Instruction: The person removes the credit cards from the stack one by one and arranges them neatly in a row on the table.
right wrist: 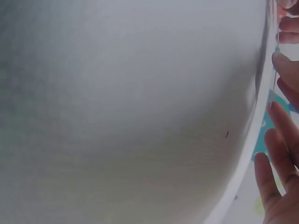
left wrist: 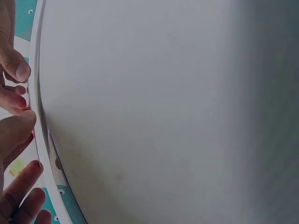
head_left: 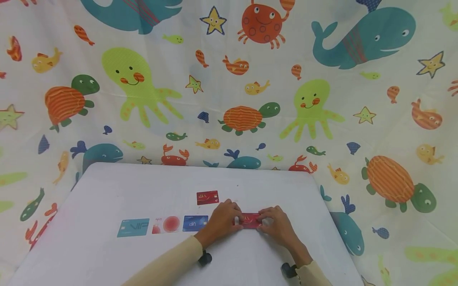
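A red card with "VIP" lettering point(head_left: 250, 221) lies flat at the table's middle right, between my two hands. Thumb and fingers of my left hand point(head_left: 222, 220) pinch its left end. Its right end is pinched by my right hand point(head_left: 277, 225), and the fingers cover both ends. Just beyond the left hand lies a second red VIP card point(head_left: 207, 197). A blue VIP card point(head_left: 195, 223) sits beside the left wrist. Farther left are a white card with a red circle point(head_left: 171, 224) and a teal VIP card point(head_left: 133, 227). Both wrist views show fingers only at the edge.
The cards lie on a white table point(head_left: 143, 180) with rounded far corners. Behind it hangs a white curtain point(head_left: 222, 91) printed with sea animals. A dark wrist camera point(head_left: 205, 259) is strapped to the left wrist, another camera point(head_left: 288, 270) to the right.
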`<state>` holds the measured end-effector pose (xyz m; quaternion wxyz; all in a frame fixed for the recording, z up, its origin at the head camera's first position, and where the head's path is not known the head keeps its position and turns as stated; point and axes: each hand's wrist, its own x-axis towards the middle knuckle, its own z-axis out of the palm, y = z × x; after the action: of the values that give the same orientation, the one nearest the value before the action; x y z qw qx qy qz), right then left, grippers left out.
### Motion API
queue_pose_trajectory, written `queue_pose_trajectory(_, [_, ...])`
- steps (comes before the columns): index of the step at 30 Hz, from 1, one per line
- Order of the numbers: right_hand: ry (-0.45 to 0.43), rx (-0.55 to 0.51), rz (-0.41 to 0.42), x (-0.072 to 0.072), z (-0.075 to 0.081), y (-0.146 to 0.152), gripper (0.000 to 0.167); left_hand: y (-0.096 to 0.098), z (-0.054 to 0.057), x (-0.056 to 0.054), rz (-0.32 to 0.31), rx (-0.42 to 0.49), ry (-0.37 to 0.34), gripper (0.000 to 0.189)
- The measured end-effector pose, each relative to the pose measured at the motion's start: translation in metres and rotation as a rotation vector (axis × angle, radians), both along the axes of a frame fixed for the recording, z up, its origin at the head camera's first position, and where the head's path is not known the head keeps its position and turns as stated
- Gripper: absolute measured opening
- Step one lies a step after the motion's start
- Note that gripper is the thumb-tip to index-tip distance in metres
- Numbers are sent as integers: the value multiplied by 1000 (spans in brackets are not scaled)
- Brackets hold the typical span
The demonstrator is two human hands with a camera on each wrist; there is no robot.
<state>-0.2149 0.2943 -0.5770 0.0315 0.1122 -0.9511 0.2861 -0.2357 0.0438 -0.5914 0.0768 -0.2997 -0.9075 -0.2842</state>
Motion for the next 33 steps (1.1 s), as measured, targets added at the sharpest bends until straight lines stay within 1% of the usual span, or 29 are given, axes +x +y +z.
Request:
queue_pose_trajectory(4, [8,15,4,0,-2,2,22,2,1,2,-4,11,1,23])
queue_pose_trajectory(8, [9,23,4,1,-3,4,22,6,2,6,12,-8,-30,25])
queue_pose_trajectory(12, [2,19,4,2,-4,7,24,10,-1,6,26,-25,-51,27])
queue_pose_trajectory(16, [-4,19,2,3,-4,9,25,14,-3,6,30,-41,-40,29])
queue_pose_trajectory(27, [-5,35,-8,4,-3,9,28,17,0,8,35,-59,-26,29])
queue_pose_trajectory(33, [26,59,-8,5,-3,8,27,15,0,11,31,-48,-23,30])
